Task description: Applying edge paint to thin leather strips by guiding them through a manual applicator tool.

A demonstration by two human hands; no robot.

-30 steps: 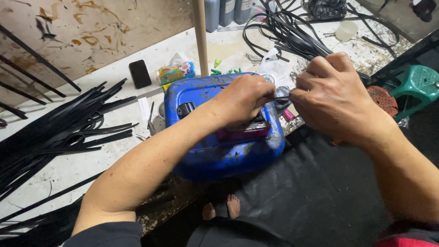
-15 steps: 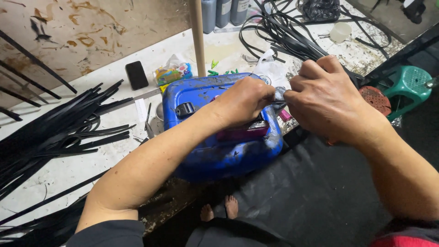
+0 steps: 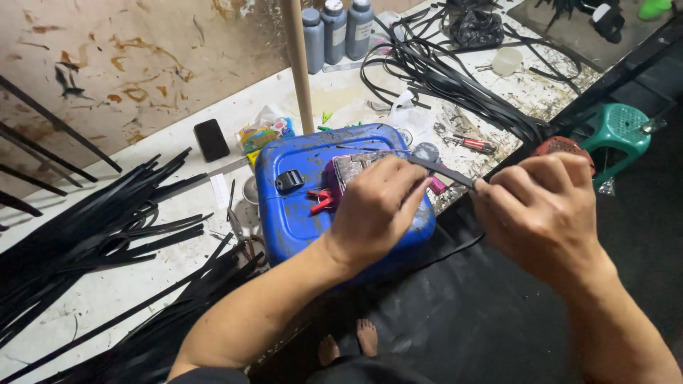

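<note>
My left hand (image 3: 377, 206) rests on top of a blue plastic jerrycan (image 3: 292, 206) lying flat at the bench edge, fingers pinching one end of a thin black strip (image 3: 447, 173). My right hand (image 3: 544, 210) grips the same strip's other end, held just right of the can, off the bench edge. Under my left hand sits a small purple-and-silver block (image 3: 348, 171) with a red piece (image 3: 320, 201) beside it. The can's black cap (image 3: 289, 180) faces up.
Long black strips (image 3: 92, 235) lie piled on the white bench at left. More coiled strips (image 3: 441, 71), three grey bottles (image 3: 334, 28), a wooden pole (image 3: 299, 64), a black phone (image 3: 211, 139) and a white cup (image 3: 506, 61) stand behind. A green stool (image 3: 619, 135) is at right.
My two hands were pressed close together over the can; now my right hand has pulled away to the right, drawing the black strip out taut between both hands.
</note>
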